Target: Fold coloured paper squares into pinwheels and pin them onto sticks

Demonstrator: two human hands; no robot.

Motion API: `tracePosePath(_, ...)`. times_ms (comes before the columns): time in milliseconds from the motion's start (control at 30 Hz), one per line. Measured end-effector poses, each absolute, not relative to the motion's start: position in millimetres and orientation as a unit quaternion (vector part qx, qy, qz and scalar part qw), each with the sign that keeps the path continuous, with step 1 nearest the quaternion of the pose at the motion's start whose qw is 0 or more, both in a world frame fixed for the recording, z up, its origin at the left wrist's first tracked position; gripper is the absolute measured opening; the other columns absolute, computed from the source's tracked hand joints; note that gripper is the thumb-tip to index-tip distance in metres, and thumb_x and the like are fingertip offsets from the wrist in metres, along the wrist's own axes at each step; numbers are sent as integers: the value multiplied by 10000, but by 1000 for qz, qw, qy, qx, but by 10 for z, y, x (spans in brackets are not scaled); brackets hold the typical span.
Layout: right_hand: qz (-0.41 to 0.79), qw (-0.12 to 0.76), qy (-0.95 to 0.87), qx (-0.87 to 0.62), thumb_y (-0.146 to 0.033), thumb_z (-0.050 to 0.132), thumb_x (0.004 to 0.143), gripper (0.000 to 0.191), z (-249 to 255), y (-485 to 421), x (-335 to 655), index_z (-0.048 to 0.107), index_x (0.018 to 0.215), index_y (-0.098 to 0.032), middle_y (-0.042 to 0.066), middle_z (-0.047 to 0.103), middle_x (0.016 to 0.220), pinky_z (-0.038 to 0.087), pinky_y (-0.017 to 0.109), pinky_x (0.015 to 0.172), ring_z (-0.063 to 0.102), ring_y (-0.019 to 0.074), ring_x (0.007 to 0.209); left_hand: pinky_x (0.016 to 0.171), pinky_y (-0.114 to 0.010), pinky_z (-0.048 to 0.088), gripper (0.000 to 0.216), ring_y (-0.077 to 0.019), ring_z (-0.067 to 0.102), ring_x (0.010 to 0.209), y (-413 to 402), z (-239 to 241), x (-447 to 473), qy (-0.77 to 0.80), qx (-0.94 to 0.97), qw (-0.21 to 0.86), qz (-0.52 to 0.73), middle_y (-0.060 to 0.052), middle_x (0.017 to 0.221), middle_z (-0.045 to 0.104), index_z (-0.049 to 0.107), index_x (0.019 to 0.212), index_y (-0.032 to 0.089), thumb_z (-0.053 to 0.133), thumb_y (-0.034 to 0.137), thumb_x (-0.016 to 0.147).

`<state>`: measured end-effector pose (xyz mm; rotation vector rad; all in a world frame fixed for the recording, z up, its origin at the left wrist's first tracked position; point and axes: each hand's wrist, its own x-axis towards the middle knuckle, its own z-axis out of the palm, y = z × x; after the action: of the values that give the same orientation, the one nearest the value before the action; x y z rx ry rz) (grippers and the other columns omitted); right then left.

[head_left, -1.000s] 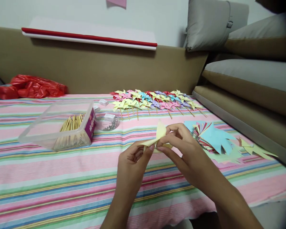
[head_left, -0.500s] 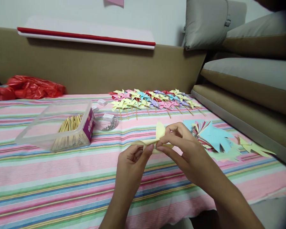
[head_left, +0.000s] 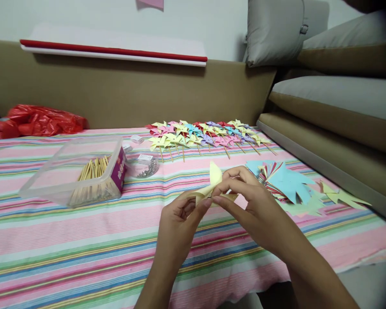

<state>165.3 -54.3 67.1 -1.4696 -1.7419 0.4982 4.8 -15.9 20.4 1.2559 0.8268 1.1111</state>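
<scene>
Over the striped cloth, a pale yellow paper pinwheel [head_left: 215,173] is held between both hands, one of its blades pointing up. My left hand [head_left: 177,219] is closed on its left side, thumb pressed near the centre. My right hand [head_left: 249,193] pinches the centre from the other side, its fingertips almost meeting the left thumb. Something small and metallic shows between the fingertips, mostly hidden. To the right of my right hand lies a stack of cut paper pinwheel blanks [head_left: 291,182], light blue on top.
A clear plastic tub [head_left: 54,189] of wooden sticks [head_left: 94,168] lies at left, beside a round container [head_left: 138,171] of small metal pieces. Finished pinwheels [head_left: 209,133] on sticks lie at the back. A red plastic bag [head_left: 48,120] is far left; cushions [head_left: 337,96] are stacked at right.
The yellow paper has turned a little in my fingers, so its upright blade looks narrower and the metallic bit shows less. Both hands keep their pinch. The view has shifted slightly.
</scene>
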Motion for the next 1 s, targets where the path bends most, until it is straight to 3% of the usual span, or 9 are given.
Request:
tracePosePath(167, 173, 414, -673, -588, -197, 642, 918, 115, 681, -534, 1589, 679, 824, -250, 35, 572, 1015, 469, 359, 922, 571, 199, 1058, 600, -214, 458, 142, -135, 593, 653, -154, 197, 51, 360, 527, 585, 501, 1, 689, 641, 776, 878, 202, 763, 335, 831)
tracePosePath(300, 192, 443, -647, -590, -191, 658, 885, 77, 623, -516, 1532, 610, 851, -241, 19, 609, 965, 493, 342, 827, 605, 186, 950, 603, -199, 472, 136, -127, 601, 653, -153, 196, 39, 359, 522, 574, 519, 14, 649, 602, 785, 887, 205, 764, 329, 835)
tracePosePath(400, 261, 490, -582, -595, -255, 704, 855, 219, 549, -495, 1507, 518, 971, -255, 1, 643, 936, 519, 324, 726, 639, 177, 849, 618, -199, 488, 157, -128, 610, 664, -157, 201, 33, 358, 520, 574, 522, 13, 653, 604, 793, 935, 211, 758, 332, 841)
tracePosePath(567, 343, 527, -539, -561, -342, 741, 844, 474, 517, -465, 1506, 500, 1241, -249, 26, 718, 971, 548, 341, 798, 691, 204, 945, 646, -211, 508, 183, -140, 635, 692, -157, 206, 24, 357, 517, 581, 518, -1, 690, 644, 790, 955, 206, 755, 346, 842)
tracePosePath(733, 370, 472, -576, -555, -373, 672, 912, 203, 546, -453, 1544, 694, 1069, -246, 36, 748, 1084, 521, 349, 855, 690, 219, 1022, 648, -204, 509, 182, -135, 648, 703, -157, 204, 22, 354, 515, 584, 518, -4, 711, 670, 781, 952, 195, 754, 341, 845)
tracePosePath(1000, 371, 490, -570, -545, -349, 674, 915, 152, 532, -447, 1532, 725, 1009, -241, 10, 756, 1025, 507, 310, 838, 688, 193, 973, 652, -188, 499, 161, -136, 680, 776, -151, 184, 21, 349, 515, 588, 517, -14, 812, 726, 762, 948, 199, 743, 333, 862)
